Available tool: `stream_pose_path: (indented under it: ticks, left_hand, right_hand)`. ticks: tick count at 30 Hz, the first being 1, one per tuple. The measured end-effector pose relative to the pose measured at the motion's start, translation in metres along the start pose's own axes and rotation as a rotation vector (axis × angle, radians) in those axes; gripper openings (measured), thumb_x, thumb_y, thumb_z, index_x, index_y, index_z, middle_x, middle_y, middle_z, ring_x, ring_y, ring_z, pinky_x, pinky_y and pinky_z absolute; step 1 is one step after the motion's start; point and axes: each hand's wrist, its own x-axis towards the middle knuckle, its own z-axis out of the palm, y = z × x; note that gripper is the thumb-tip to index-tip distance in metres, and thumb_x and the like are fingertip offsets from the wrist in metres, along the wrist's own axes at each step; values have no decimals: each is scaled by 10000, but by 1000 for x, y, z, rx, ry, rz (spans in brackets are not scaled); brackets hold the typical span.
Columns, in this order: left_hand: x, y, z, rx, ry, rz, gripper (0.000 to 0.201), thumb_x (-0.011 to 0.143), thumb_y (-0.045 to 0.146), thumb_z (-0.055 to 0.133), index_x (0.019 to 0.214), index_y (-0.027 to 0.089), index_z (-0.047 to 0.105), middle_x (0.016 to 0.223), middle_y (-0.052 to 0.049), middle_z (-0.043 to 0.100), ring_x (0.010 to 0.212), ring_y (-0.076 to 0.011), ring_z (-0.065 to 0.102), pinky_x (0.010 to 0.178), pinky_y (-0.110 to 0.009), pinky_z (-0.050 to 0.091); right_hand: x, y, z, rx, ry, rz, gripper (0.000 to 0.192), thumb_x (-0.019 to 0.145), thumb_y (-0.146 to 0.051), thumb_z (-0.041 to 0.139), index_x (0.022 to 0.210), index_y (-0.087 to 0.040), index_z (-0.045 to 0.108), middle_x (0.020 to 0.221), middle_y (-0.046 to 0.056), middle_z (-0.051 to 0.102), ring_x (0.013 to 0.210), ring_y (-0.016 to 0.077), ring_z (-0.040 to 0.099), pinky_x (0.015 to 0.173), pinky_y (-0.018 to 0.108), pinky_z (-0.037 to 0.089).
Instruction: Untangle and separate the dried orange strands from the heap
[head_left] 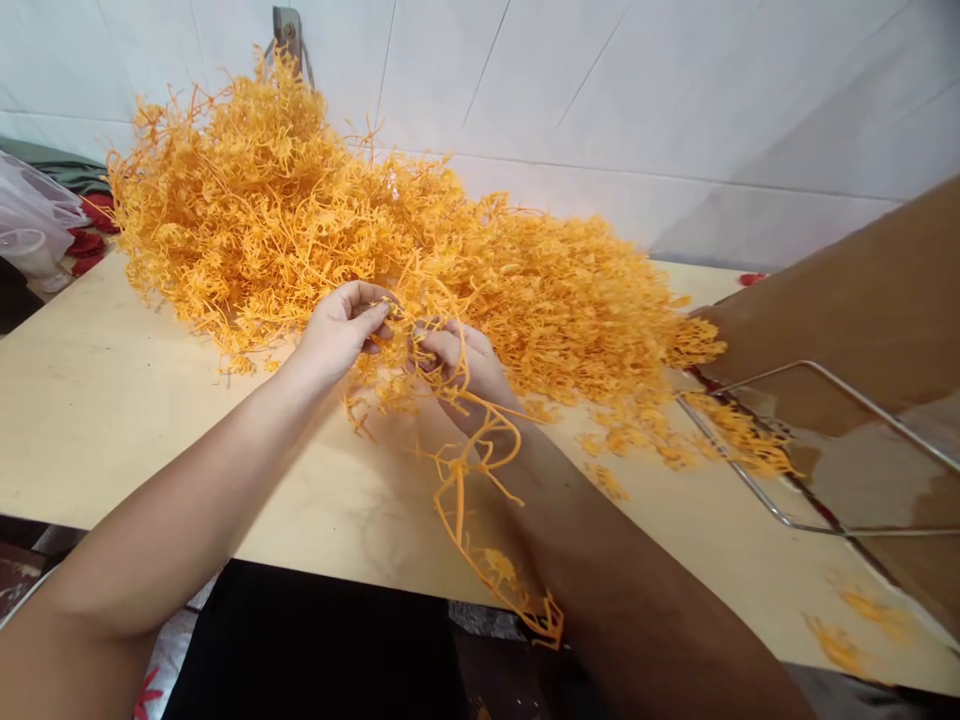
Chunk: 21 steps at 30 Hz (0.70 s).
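A cluster of orange plastic flower sprigs [390, 380] hangs between my two hands, in front of a large heap of the same kind. My left hand [349, 325] is closed, thumb and fingers pinching the cluster's left side. Close beside it on the right, my right hand [465, 365] has its fingers curled round the sprigs, partly hidden by them. From the cluster a curling orange runner [461, 500] trails down over my right forearm, beyond the table's front edge. The big heap of orange sprigs [285, 220] spreads across the back of the table.
The pale tabletop [97, 400] backs onto a white tiled wall [600, 90]. At the right stand a cardboard box [840, 290] and a bent metal wire frame [885, 410]. Loose orange bits [836, 640] lie front right. A clear plastic bag [34, 205] sits at the left.
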Motion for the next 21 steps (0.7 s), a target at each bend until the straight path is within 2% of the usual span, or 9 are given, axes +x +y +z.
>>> stream_pose_path:
  ticks: [2, 5, 9, 12, 17, 21]
  left_hand:
    - [0, -2, 1, 34, -44, -4, 68, 783, 71, 467, 775, 138, 470, 653, 55, 485, 519, -19, 460, 490, -160, 357]
    - [0, -6, 3, 102, -118, 51, 69, 766, 81, 515, 761, 135, 471, 628, 62, 461, 516, -14, 420, 504, -162, 342]
    - [-2, -9, 4, 162, -209, 119, 134, 742, 144, 589, 740, 137, 455, 602, 67, 447, 522, -17, 398, 529, -171, 335]
    - [-2, -10, 2, 271, -220, 132, 233, 742, 271, 611, 672, 144, 429, 579, 60, 424, 523, -29, 397, 517, -183, 323]
    - [2, -15, -1, 419, -202, 171, 268, 860, 290, 415, 632, 148, 431, 554, 37, 417, 505, -46, 405, 511, -196, 328]
    - [2, -14, -3, 555, -266, 213, 294, 862, 275, 397, 598, 149, 423, 543, 35, 415, 505, -51, 401, 520, -201, 328]
  right_hand:
    - [2, -1, 0, 11, 14, 20, 177, 605, -166, 604, 536, -167, 441, 498, -60, 406, 442, 33, 374, 421, 185, 314]
    - [6, 2, -4, 66, 36, -27, 318, 574, -193, 642, 472, -178, 341, 443, -78, 314, 398, 21, 313, 397, 183, 305]
    - [9, 10, -8, 43, 70, -55, 321, 568, -325, 703, 508, -177, 425, 443, -68, 372, 388, 33, 347, 379, 191, 310]
    - [7, 14, -8, -10, 38, -95, 328, 601, -403, 705, 545, -173, 477, 456, -60, 403, 391, 38, 361, 373, 193, 301]
    - [7, 16, -9, -82, -13, -90, 306, 630, -365, 718, 548, -166, 501, 465, -62, 409, 401, 30, 354, 395, 190, 320]
    - [8, 18, -9, -53, 19, -86, 290, 687, -381, 667, 573, -173, 500, 470, -56, 433, 405, 40, 383, 392, 188, 338]
